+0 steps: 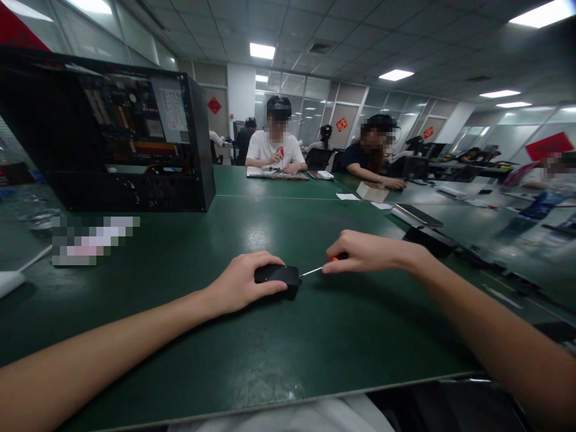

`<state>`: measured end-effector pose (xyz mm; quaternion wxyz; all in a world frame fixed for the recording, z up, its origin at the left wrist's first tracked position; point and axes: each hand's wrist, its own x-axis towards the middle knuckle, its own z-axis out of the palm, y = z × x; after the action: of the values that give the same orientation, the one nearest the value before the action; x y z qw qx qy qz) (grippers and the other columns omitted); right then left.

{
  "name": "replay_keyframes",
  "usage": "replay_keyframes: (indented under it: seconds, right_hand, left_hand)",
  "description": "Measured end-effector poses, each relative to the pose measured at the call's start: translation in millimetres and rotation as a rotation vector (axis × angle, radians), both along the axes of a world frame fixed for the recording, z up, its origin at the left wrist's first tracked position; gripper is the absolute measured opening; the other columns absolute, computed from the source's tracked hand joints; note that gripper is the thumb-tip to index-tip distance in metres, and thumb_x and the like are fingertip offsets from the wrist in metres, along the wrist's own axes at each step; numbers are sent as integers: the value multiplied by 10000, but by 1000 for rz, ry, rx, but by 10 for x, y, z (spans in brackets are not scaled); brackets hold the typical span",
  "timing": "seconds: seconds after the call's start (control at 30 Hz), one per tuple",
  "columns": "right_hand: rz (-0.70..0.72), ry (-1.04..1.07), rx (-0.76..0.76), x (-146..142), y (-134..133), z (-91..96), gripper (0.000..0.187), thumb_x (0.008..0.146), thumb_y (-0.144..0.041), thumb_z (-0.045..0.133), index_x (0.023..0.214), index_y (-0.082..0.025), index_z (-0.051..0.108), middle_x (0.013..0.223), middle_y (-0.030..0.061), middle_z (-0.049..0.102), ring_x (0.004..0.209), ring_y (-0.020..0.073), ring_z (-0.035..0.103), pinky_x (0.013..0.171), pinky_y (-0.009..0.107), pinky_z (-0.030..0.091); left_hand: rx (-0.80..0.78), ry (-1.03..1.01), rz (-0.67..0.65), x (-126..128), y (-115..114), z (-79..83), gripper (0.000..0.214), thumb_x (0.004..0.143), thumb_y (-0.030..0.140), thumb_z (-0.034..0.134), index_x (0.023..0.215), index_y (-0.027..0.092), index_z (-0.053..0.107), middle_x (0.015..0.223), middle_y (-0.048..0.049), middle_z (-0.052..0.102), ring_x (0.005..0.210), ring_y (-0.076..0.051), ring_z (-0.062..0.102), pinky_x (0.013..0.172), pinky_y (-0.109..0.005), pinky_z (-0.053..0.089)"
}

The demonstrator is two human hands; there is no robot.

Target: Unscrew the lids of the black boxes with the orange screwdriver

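Note:
A small black box-shaped device [288, 277] rests on the green tabletop [270, 354] in front of me. My left hand [247, 282] grips it from the left, thumb on the near side and fingers over the far side. In my right hand [357, 252] is a screwdriver [311, 272] with an orange handle, mostly covered by my fingers. Its thin metal shaft points left, and the tip meets or nearly meets the device's right end, by a small black tab. Whether a screw sits there is too small to tell.
An open black computer case [198, 144] stands at the left. Across the table, a person in a white shirt [288, 150] holds an orange-handled tool; another person in dark clothing [355, 157] sits further right. A small pale box [372, 191] and dark equipment [432, 240] lie to the right.

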<state>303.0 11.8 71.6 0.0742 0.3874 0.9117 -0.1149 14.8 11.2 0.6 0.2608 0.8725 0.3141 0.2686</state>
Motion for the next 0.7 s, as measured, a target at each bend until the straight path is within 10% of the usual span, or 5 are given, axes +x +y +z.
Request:
replay_keyframes:
  seconds: [0.27, 0.7]
  right_hand:
    - [237, 114, 608, 114, 146, -433, 580, 996, -580, 423, 641, -159, 605, 559, 16, 552, 472, 89, 368, 515, 269, 199]
    - [203, 209, 440, 82, 239, -765, 616, 1019, -597, 330, 657, -158, 567, 553, 9, 535, 494, 93, 419, 540, 253, 242]
  left_hand:
    - [18, 16, -21, -13, 15, -13, 333, 868, 394, 725, 1125, 182, 713, 1054, -51, 716, 931, -223, 647, 823, -313, 458]
    - [-14, -12, 9, -19, 1, -16, 355, 847, 384, 746, 1139, 182, 731, 1058, -50, 744, 928, -225, 672, 856, -312, 485]
